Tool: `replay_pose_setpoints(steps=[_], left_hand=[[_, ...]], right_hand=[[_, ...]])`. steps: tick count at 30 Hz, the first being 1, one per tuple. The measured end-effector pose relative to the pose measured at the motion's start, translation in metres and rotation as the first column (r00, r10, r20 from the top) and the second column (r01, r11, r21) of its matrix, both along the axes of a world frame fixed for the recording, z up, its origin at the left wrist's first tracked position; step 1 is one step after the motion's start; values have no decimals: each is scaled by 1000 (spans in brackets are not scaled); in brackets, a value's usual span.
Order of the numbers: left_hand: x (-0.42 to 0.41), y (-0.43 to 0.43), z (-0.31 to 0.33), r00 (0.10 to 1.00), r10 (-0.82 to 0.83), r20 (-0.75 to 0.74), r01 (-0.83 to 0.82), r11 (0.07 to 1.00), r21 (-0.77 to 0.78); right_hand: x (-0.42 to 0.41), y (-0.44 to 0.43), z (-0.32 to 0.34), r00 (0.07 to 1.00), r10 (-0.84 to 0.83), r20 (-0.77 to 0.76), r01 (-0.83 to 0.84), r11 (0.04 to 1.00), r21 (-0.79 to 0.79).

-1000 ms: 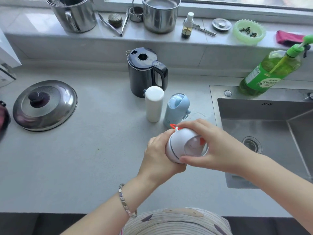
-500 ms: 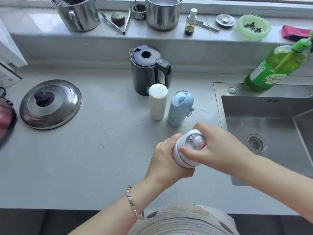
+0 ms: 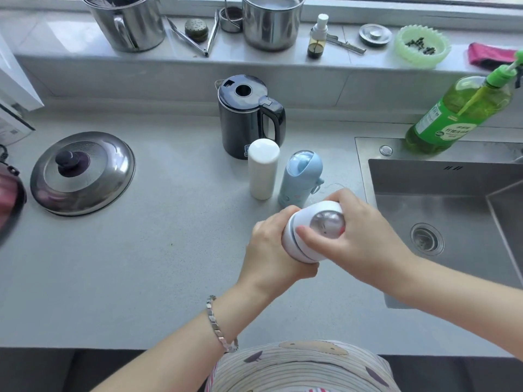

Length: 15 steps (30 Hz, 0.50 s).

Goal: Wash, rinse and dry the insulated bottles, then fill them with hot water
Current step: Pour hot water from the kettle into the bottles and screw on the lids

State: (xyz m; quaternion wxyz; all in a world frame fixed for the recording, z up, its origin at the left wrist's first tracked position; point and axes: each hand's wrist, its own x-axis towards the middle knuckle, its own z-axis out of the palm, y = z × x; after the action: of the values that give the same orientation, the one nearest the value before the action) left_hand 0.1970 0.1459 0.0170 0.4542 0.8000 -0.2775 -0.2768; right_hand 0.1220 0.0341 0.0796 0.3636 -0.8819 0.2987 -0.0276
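Rotated since a second ago, the white bottle (image 3: 311, 233) beside the sink (image 3: 452, 199) is clenched by the left hand (image 3: 271, 250); its lid is grasped by the right hand (image 3: 356, 239). If the lid frees abruptly, the bottle could be knocked into the blue bottle (image 3: 300, 179).

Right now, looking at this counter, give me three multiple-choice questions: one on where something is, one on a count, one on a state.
1. Where does the black kettle stand?
A. in the sink
B. behind the white bottle on the counter
C. on the window ledge

2. How many bottles stand unheld on the counter near the kettle?
A. two
B. four
C. none

3. What state is the bottle in the hands in?
A. lying in the sink
B. standing alone
C. gripped by both hands

Answers: 1 B, the kettle stands just behind the white bottle. 2 A, only the white bottle and the blue bottle stand there. 3 C, the left hand wraps the held bottle and the right hand grips its cap.
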Motion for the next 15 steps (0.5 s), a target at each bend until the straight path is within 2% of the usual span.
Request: replay_pose_setpoints(steps=[2,4,5,6,7,9,10,12,14,15], left_hand=[[-4,0,-5,999,45,19,-45,999,19],[-4,3,-7,996,19,-85,-19,1000,-8],[-1,5,-6,989,-14,-145,11,1000,-25],[2,7,-5,982,-49,-182,43,998,-37],[6,8,-3,979,-79,-190,74,997,-34],[11,9,-1,979,-128,-157,125,992,-28],[12,8,0,982,-137,-129,134,991,-33],[12,6,2,994,-104,-37,103,994,-37],[8,1,3,997,-23,77,24,1000,-10],[6,-1,3,994,21,104,-21,1000,2]], right_hand=[[7,-2,3,983,14,-183,-6,999,44],[7,-14,9,908,196,-369,-216,976,-12],[6,-21,13,848,306,-432,-365,929,-59],[7,-28,16,789,419,-449,-515,850,-113],[8,-32,17,747,534,-397,-630,759,-165],[8,-38,12,700,677,-228,-713,641,-283],[7,-39,7,721,678,-145,-677,643,-360],[4,-29,0,823,568,-2,-525,758,-388],[5,-11,-5,952,284,113,-242,926,-291],[5,-3,-5,985,129,116,-102,971,-216]])
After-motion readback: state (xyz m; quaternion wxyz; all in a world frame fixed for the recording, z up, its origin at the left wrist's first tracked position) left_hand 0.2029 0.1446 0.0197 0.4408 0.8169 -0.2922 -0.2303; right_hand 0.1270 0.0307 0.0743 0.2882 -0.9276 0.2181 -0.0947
